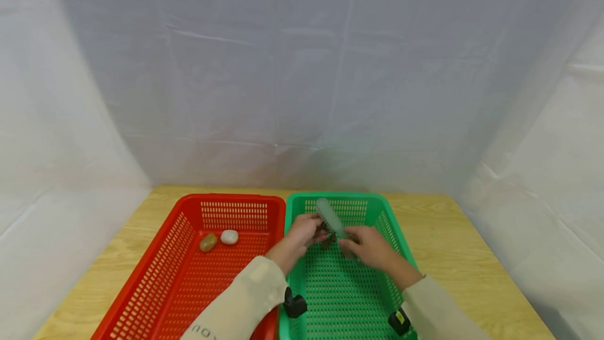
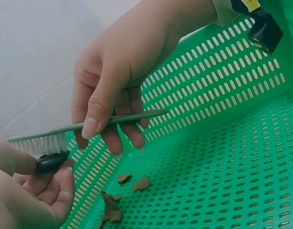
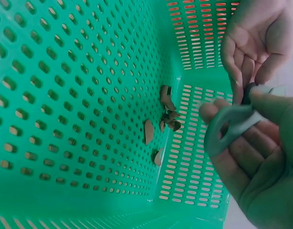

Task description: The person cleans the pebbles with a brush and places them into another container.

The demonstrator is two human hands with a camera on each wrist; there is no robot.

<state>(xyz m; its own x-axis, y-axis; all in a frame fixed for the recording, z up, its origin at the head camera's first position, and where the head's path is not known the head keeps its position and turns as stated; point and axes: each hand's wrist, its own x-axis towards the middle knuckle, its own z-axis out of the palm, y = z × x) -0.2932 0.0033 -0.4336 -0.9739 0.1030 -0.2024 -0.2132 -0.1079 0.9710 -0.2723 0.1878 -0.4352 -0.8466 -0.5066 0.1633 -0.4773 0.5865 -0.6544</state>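
Over the far end of the green basket (image 1: 397,224), my right hand (image 1: 373,250) grips a grey-green scrubbing brush (image 1: 332,218) by its handle. The left wrist view shows the brush's pale bristles (image 2: 39,145) against the top of a smooth dark stone (image 2: 52,162). My left hand (image 1: 300,234) pinches that stone between thumb and fingers, with some brown dirt on its upper side. Below both hands, several brown flakes (image 2: 141,183) lie on the basket floor. In the right wrist view, the handle (image 3: 217,138) has a loop-like opening at its end.
A red basket (image 1: 189,199) stands to the left, right beside the green one. Inside it, at the far end, lie a brown stone (image 1: 208,242) and a white stone (image 1: 229,236). Both baskets sit on a wooden table (image 1: 453,256) with pale sheeting (image 1: 302,93) around it.
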